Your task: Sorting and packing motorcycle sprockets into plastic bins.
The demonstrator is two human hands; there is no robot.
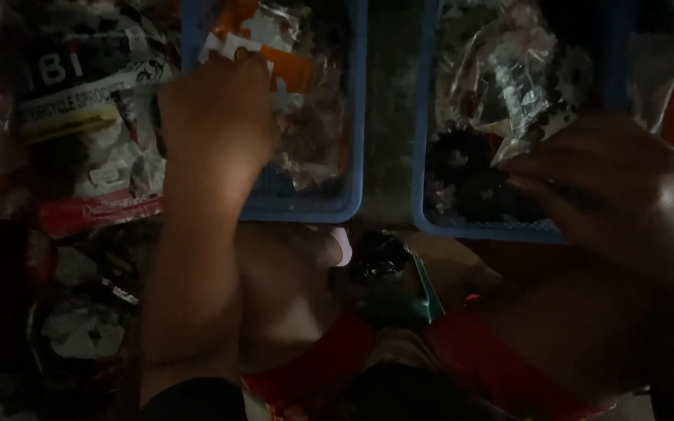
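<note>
Dimly lit, the scene showed a person's two hands working over two blue plastic baskets set side by side, with a dark gap between them. The left hand was down inside the left basket, its back turned up and its fingers curled into a heap of orange-and-white packets; whether the fingers had closed on one of them could not be told, since they were hidden under the hand. The right hand hovered at the near edge of the right basket, fingers drawn narrowly together and pinching the edge of a clear plastic bag that rose from that basket. Beneath that bag, inside the right basket, lay dark toothed sprockets. Left of the left basket was a jumble of printed packages in black, white and red. Near of the gap between the baskets sat a dark shiny object with a teal piece beside it, too dim to make out. Red cloth showed nearer still, below the forearms.
</note>
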